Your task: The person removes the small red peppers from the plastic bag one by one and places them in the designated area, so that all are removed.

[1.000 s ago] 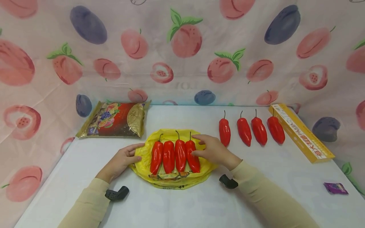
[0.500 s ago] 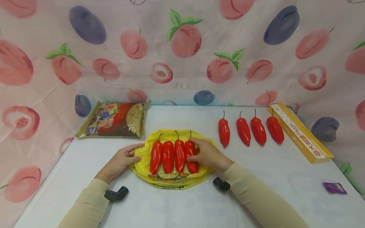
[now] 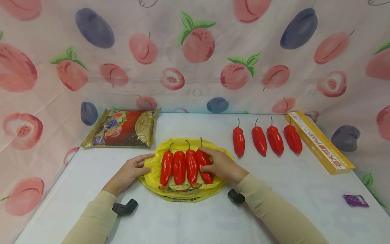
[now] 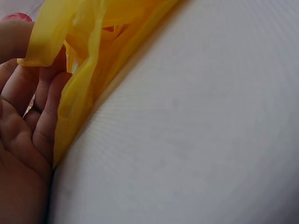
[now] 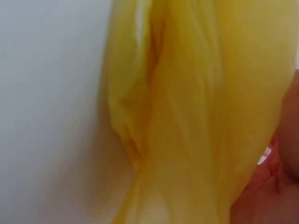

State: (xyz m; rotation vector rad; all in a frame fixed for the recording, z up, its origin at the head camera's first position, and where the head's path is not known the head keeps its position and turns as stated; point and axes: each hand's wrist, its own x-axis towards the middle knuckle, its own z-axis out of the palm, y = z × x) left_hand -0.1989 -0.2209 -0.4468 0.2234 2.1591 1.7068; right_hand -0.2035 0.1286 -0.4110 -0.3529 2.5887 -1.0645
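A yellow plastic bag point(image 3: 195, 195) lies with its mouth spread wide on the white table, and several glossy red chili peppers point(image 3: 179, 167) sit side by side in it. At its left rim my left hand point(image 3: 129, 172) pinches the plastic; in the left wrist view the thumb lies over a fold of yellow bag point(image 4: 79, 93) with fingers behind. My right hand point(image 3: 221, 165) grips the rightmost red chili pepper point(image 3: 207, 178) in the bag, thumb and fingers about its upper part, stem leaning left. Yellow plastic hides most of that hand in the right wrist view.
Several more red chili peppers point(image 3: 275, 141) lie in a row at the right. Beside them is a long yellow pasta box point(image 3: 323, 144). A gold and red packet point(image 3: 125, 128) lies at the back left, a small purple sachet point(image 3: 355, 200) at the far right. Fruit-patterned cloth point(image 3: 195, 78) stands behind.
My right hand has moved left and closed around the rightmost pepper, whose stem end has shifted slightly left and away from me. The left hand stays at the bag's left rim.
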